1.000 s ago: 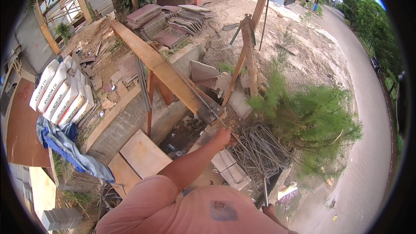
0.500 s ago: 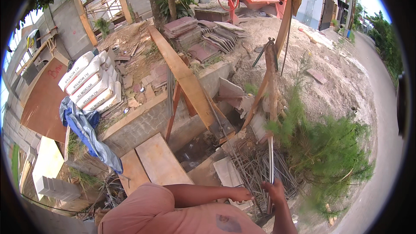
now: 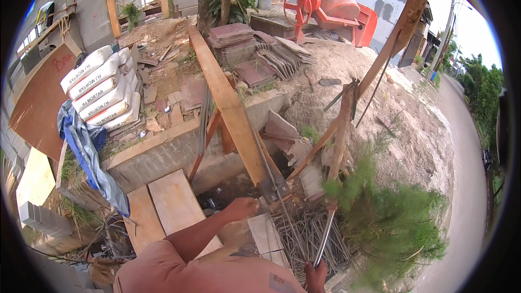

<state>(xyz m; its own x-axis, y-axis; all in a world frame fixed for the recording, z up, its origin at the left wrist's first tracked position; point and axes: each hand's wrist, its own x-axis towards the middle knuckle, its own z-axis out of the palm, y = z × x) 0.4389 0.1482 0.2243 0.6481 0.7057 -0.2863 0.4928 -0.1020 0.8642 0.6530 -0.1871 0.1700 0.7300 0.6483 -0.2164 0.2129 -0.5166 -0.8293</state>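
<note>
A steel pipe (image 3: 325, 241) slants up from the lower middle, with my right hand (image 3: 316, 274) closed around its lower end. My left hand (image 3: 243, 209) is raised with curled fingers and nothing visible in it, left of a thin steel rod (image 3: 286, 215) and apart from it. The rod runs over the metal plate (image 3: 269, 188) at the near end of a long wooden plank (image 3: 228, 130), which rests on timber props. A heap of bent steel bars (image 3: 309, 236) lies beneath the pipe, beside pale slabs (image 3: 263, 233).
White sacks (image 3: 103, 89) and a blue tarp (image 3: 95, 160) sit left of a concrete trench wall (image 3: 152, 160). Boards (image 3: 171, 201) lie below. Stacked tiles (image 3: 255, 57) and an orange mixer (image 3: 331, 13) are behind. Upright timbers (image 3: 391, 49), a feathery shrub (image 3: 391, 222) and a road (image 3: 467, 146) are right.
My left hand was on the rod a second ago; it has moved away from it, leftward and upward. My right hand still grips the pipe, lower in view. The camera view has shifted.
</note>
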